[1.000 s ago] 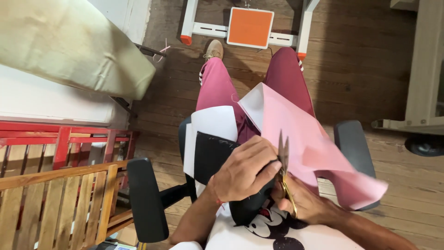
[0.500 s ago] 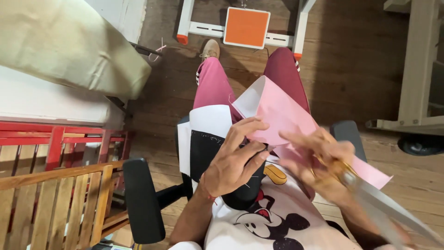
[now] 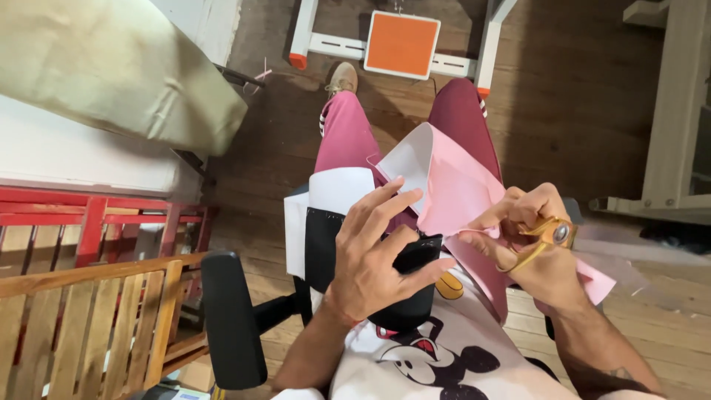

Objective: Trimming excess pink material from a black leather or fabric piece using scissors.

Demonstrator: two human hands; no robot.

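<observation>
Seated view from above, looking down over lap and floor.

Nearest the viewer: white shirt (image 3: pixel 444 363) with a black cartoon print. At near left, a black chair armrest (image 3: pixel 231 318); beyond it, a slatted wooden frame (image 3: pixel 89 326).

Left hand (image 3: pixel 374 255): released, fingers spread and loosely curved, grasping nothing; palm hovering over a black piece (image 3: pixel 404 292) lying in the lap, fingertips close to the lower edge of the pink sheet; contact with either not clear.

Right hand (image 3: pixel 537 244): clenched through the yellow loops of a pair of scissors (image 3: pixel 544 237), blades running off to the right and blurred; thumb and forefinger also pinching the near edge of the pink sheet.

Pink sheet (image 3: pixel 463 196): held above the lap between the two hands, tilted, rising from the right hand toward the far left; white reverse side (image 3: pixel 407 163) showing at the far upper corner. A further white sheet (image 3: pixel 337 196) just left of it, lying over the left thigh and partly under the black piece.

Farther: two legs in maroon trousers (image 3: pixel 344 137), one tan shoe (image 3: pixel 342 78) on the dark wooden floor (image 3: pixel 563 111).

Farthest: an orange square plate (image 3: pixel 401 44) set in a white frame (image 3: pixel 311 41). At far left, an olive cushion (image 3: pixel 111 74) over a white surface with a red rail (image 3: pixel 96 207) beneath. At far right, a pale furniture base (image 3: pixel 670 148).
</observation>
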